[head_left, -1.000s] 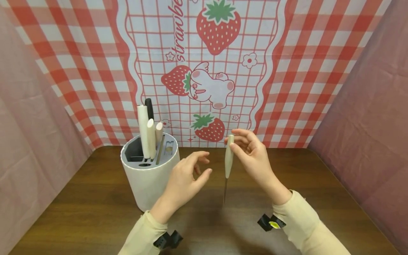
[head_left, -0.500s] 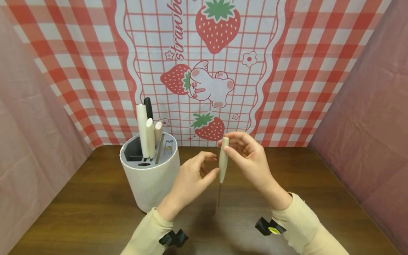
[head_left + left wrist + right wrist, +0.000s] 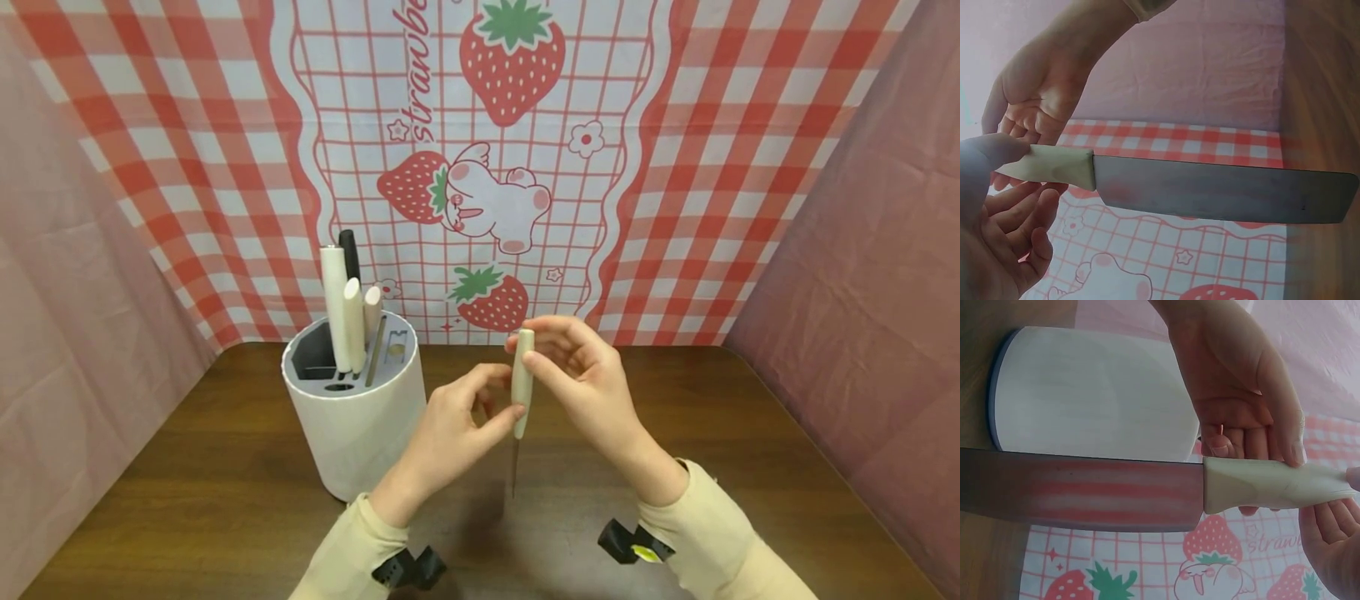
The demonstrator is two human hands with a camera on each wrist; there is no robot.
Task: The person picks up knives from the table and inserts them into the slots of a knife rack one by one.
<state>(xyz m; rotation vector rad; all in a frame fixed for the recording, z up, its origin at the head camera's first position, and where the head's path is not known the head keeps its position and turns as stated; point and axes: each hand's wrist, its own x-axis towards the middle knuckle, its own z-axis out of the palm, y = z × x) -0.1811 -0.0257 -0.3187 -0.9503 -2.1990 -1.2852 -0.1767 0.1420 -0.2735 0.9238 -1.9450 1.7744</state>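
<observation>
In the head view a kitchen knife (image 3: 522,387) hangs upright, its pale cream handle on top and its blade, seen edge-on, pointing down. My right hand (image 3: 588,383) pinches the top end of the handle between thumb and fingers. Lower on the same handle is my left hand (image 3: 453,429), its thumb against the front and its fingers reaching behind. The left wrist view shows the broad, nearly rectangular steel blade (image 3: 1222,190) side-on. Left fingertips peek out past the handle (image 3: 1254,481) in the right wrist view.
A white round knife block (image 3: 352,437) stands left of the hands on the brown wooden table (image 3: 195,467). Several white-handled tools and a black handle (image 3: 349,254) rise from its grey slotted top. A strawberry-print cloth (image 3: 510,183) hangs behind, with pink curtains (image 3: 855,292) at the sides.
My right hand has brought the knife left and slightly down. My left hand has moved right, from apart from the handle to holding its lower part. The knife block has stayed put.
</observation>
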